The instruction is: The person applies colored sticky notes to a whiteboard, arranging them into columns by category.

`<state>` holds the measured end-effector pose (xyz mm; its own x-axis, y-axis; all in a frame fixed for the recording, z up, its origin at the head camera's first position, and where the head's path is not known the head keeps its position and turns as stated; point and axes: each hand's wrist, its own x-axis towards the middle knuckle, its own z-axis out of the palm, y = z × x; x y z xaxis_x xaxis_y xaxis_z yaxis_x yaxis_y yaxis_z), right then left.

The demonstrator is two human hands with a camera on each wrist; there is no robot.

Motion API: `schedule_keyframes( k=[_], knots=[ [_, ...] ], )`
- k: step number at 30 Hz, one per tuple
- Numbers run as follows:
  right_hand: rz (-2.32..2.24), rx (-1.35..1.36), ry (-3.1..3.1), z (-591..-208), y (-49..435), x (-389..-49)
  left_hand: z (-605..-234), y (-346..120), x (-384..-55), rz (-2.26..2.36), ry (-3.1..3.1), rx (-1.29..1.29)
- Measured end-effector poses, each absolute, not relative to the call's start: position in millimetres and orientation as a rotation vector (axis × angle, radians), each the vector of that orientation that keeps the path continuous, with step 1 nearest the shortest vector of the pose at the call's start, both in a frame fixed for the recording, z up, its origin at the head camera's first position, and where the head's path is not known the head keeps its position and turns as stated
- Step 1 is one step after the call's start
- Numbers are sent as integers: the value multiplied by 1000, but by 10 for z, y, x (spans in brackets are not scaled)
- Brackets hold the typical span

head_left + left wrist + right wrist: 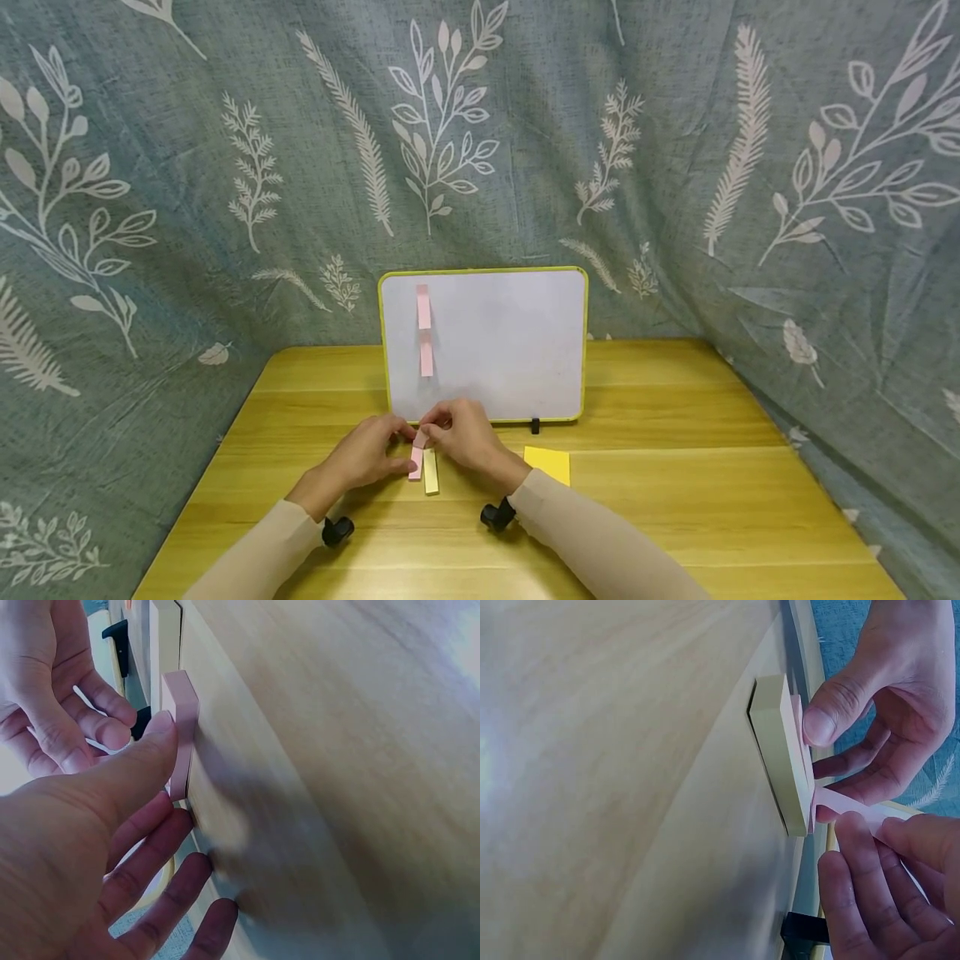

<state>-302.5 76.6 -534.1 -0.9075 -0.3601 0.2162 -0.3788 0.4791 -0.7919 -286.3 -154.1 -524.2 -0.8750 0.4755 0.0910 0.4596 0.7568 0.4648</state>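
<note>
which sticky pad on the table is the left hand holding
The narrow pink pad; the pale yellow pad beside it and the bright yellow pad are not held.

This is a draped booth: leafy cloth (540,125) surrounds a table (675,417).

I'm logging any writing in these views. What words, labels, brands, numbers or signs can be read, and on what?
None: no text can be read.
Whiteboard: two pink strips on it, no writing visible.
Pink pad, pale yellow pad, bright yellow paper: no print visible.
Backdrop cloth: leaf pattern, no lettering.
</note>
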Motion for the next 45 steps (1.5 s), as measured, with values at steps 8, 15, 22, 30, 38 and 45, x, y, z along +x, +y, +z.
schedule_keyframes(
  k=[8, 15, 22, 30, 38, 45],
  knots=[
    [1505, 666, -2661, -5345, 770, -3033, -5229, -1488, -2838, 771, 2895, 757],
    [1509, 632, -2678, -5303, 769, -3069, -5215, -1498, -2835, 767, 2914, 765],
    [1483, 607, -2664, -5277, 790, -3119, -5227, -1532, -2872, 764, 2912, 791],
    [1534, 601, -2609, -5264, 814, -3143, -5194, -1521, -2855, 790, 2897, 826],
    [1540, 564, -2620, -5227, 842, -3159, -5199, -1521, -2855, 800, 2891, 852],
    [1622, 591, -2570, -5194, 875, -3164, -5190, -1519, -2855, 807, 2883, 867]
  ],
)
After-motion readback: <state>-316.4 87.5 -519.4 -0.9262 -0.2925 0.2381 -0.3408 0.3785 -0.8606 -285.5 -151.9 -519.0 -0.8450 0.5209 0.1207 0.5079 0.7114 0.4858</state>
